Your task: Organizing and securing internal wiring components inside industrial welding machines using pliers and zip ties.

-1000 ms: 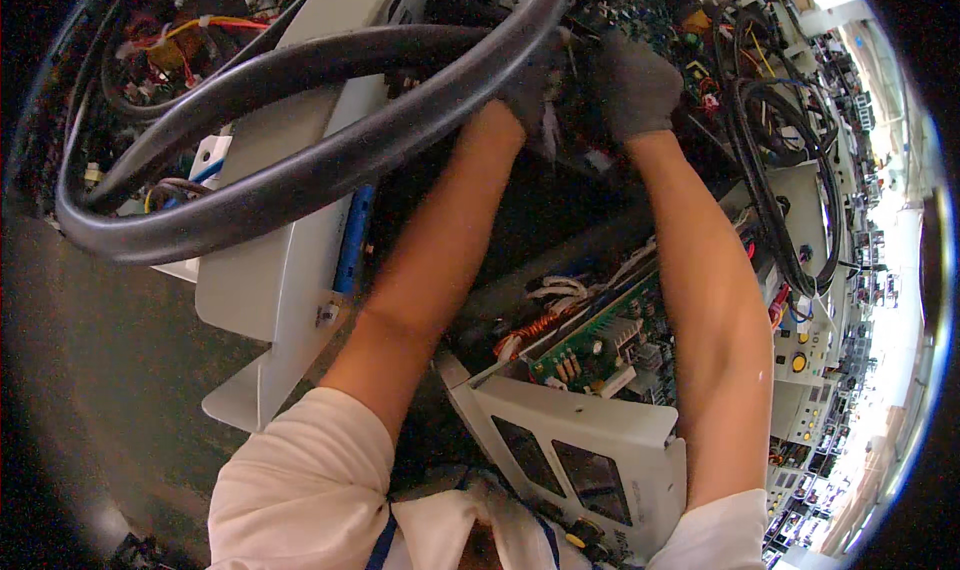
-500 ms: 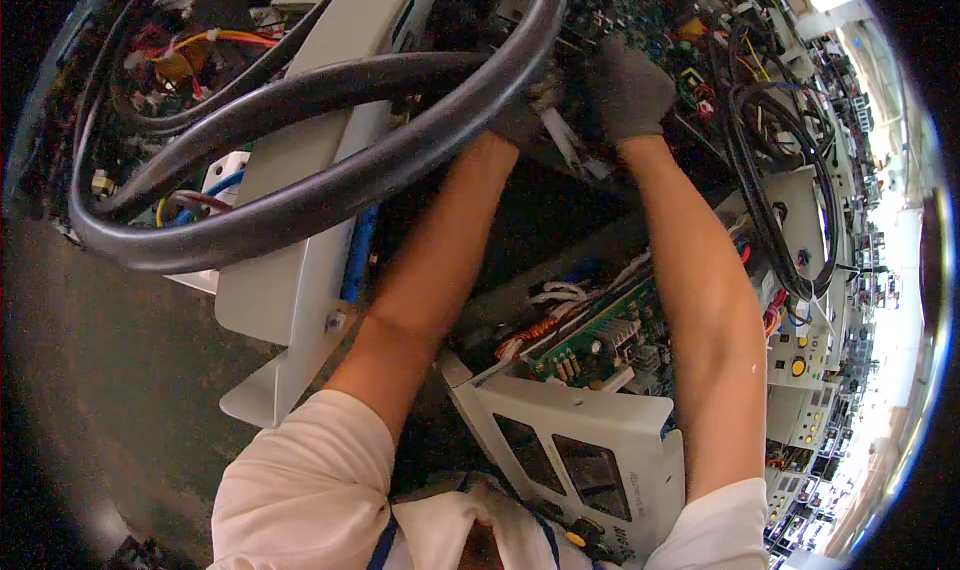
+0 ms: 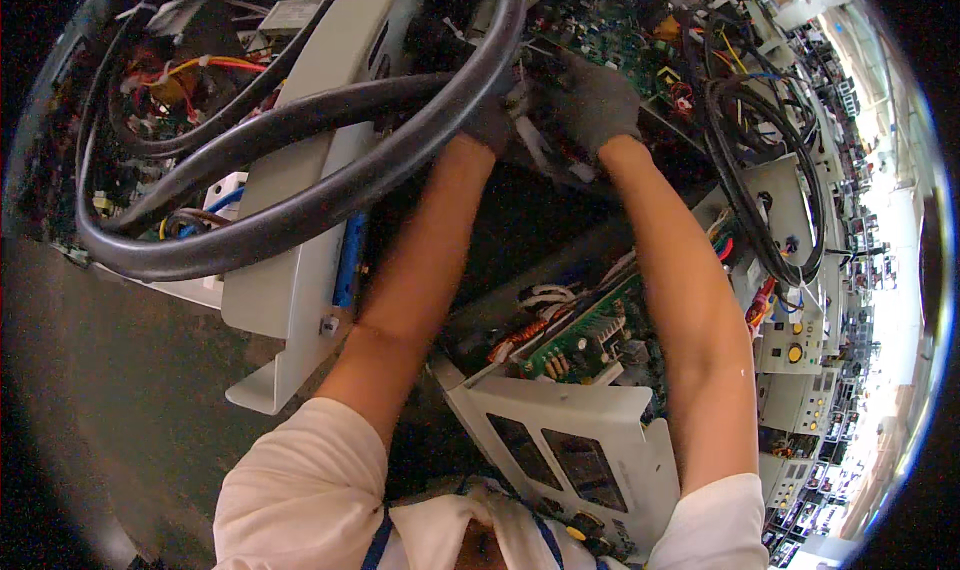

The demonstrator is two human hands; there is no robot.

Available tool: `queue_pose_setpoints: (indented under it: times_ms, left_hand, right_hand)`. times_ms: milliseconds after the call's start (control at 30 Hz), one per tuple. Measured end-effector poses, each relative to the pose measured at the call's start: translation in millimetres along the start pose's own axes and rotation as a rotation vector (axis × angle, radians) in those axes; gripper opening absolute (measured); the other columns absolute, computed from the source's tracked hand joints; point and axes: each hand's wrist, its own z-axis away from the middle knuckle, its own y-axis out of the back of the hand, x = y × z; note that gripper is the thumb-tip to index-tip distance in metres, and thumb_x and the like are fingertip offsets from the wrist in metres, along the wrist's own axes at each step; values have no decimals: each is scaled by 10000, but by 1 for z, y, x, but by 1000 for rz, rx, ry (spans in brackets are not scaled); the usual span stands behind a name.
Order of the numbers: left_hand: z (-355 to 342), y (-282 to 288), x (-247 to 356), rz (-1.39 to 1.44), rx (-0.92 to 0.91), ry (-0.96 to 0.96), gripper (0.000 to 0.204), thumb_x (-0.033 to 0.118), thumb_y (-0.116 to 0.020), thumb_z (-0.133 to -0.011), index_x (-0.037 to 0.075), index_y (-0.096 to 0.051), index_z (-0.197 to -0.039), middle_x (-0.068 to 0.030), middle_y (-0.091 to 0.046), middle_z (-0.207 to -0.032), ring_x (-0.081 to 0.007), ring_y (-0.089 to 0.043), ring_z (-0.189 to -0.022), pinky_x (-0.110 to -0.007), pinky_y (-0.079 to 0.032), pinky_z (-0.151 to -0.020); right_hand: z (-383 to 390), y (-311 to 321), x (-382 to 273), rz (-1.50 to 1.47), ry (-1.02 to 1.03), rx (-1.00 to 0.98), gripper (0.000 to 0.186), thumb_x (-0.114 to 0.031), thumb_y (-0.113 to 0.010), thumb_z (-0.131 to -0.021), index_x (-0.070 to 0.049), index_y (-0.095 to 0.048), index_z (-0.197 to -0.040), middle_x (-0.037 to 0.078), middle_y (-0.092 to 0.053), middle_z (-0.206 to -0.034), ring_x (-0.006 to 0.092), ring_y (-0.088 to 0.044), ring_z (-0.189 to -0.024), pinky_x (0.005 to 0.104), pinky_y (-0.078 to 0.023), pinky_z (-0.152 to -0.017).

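Both my hands wear dark grey gloves and reach into an open equipment housing at the top middle. My left hand [image 3: 486, 122] is partly covered by a thick black cable [image 3: 300, 215] looping across in front, so its fingers are hard to see. Close beside it, my right hand [image 3: 602, 102] has its fingers bent inward toward the left one; what they grip is hidden. A pale, blurred strip [image 3: 534, 142] hangs between the two hands. Beyond the right hand lies a green circuit board [image 3: 600, 20] crowded with small parts.
Left of my arms stands a light metal panel [image 3: 285, 180] with a bent edge. Below my hands is a light-coloured unit [image 3: 560, 410] with two dark windows and a green board [image 3: 590, 340]. Coiled black cables [image 3: 735, 170] hang at right, beside stacked units [image 3: 795, 345].
My right hand has moved a little left, nearer my left hand, and its fingers now bend inward instead of reaching up. The whole view has shifted slightly.
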Motion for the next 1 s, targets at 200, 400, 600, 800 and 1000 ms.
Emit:
queue_pose_setpoints:
  times_ms: [200, 400, 600, 800, 1000]
  left_hand:
    - [-15, 15, -4, -257, 114, -110, 119, 199, -607, -832, 136, -507, -848, 20, -478, -644, -88, -437, -465, -226, -343, -361]
    - [-16, 12, -9, -317, 102, -200, 331, 188, -636, -787, 75, -549, -1086, -54, -591, -869, -166, -570, -716, -280, -485, -578]
    - [-9, 22, -11, -218, 42, 144, 406, 222, -591, -824, 48, -520, -1184, -84, -597, -1021, -228, -579, -846, -340, -495, -774]
    - [-45, 17, -4, -265, 22, 106, 406, 233, -582, -833, 46, -519, -1188, -87, -595, -1026, -231, -578, -847, -342, -491, -776]
    - [-62, 11, -7, -310, 4, 90, 407, 244, -573, -841, 44, -519, -1192, -91, -593, -1030, -233, -577, -848, -344, -487, -777]
  right_hand:
    - [-8, -3, -4, -755, -192, -50, 423, -400, -657, -742, -4, -665, -893, 221, -651, -825, 357, -641, -786, 427, -500, -708]
    - [-9, -9, -7, -808, -67, -119, 381, -356, -672, -733, -15, -677, -903, 212, -656, -865, 331, -645, -795, 412, -497, -727]
    - [-4, -10, -11, -690, 196, -44, 254, -120, -630, -772, 9, -643, -990, 112, -670, -826, 171, -607, -655, 319, -491, -643]
    - [2, 16, -29, -639, 188, -185, 229, -103, -602, -731, 24, -640, -918, 131, -646, -750, 172, -584, -642, 318, -475, -635]
    - [6, 17, -32, -884, 127, -141, 205, -131, -605, -726, 34, -617, -847, 101, -615, -658, 160, -556, -573, 313, -458, -577]
